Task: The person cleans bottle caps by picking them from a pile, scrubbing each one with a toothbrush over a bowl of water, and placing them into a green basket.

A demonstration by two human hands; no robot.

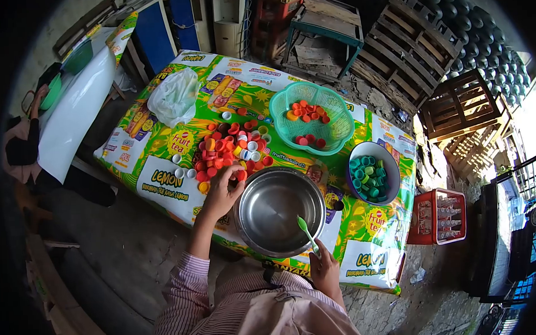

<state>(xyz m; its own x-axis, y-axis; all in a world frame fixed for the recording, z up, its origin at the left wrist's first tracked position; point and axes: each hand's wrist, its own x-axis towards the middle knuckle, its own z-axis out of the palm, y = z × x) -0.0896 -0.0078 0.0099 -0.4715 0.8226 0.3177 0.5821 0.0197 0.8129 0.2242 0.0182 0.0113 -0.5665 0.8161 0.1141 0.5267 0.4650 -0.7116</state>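
My left hand (223, 191) pinches a red bottle cap (241, 175) at the left rim of a steel bowl (279, 211). In my right hand (324, 266) is a green and white tool (307, 231), its green end over the bowl's right side. The bowl looks empty inside. Beyond my left hand lies a loose pile of caps (223, 146), mostly red, with some orange, yellow and white ones. A green plastic basket (283, 99) holds red and orange caps. Green and teal caps (367, 174) lie in a round bowl (397, 186) to the right.
A white plastic bag (176, 98) lies on the printed tablecloth (160, 136). One dark cap (338, 206) stands right of the steel bowl. A red crate (441, 216) of bottles is on the floor at right. Another person (20, 143) sits by a white table (77, 115) at far left.
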